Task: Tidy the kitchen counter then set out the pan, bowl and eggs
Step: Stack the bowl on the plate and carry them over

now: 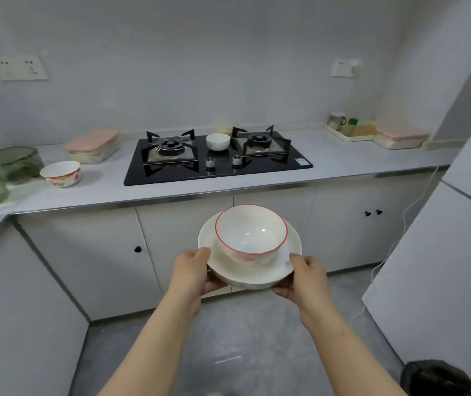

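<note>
as left hand (197,270) and right hand (304,277) grip bowls (251,232), white bowl (218,141) (small) occupies hob (271,164).

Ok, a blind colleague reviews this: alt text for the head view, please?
A left hand and a right hand hold a white dish with a red-rimmed bowl in it, before a kitchen counter. On the counter: a black two-burner hob with a small white bowl between its burners, and a patterned bowl.

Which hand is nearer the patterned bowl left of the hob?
Left. The left hand holds the plate at its left edge, right of the patterned bowl; the right hand holds its right edge, farther right.
</note>
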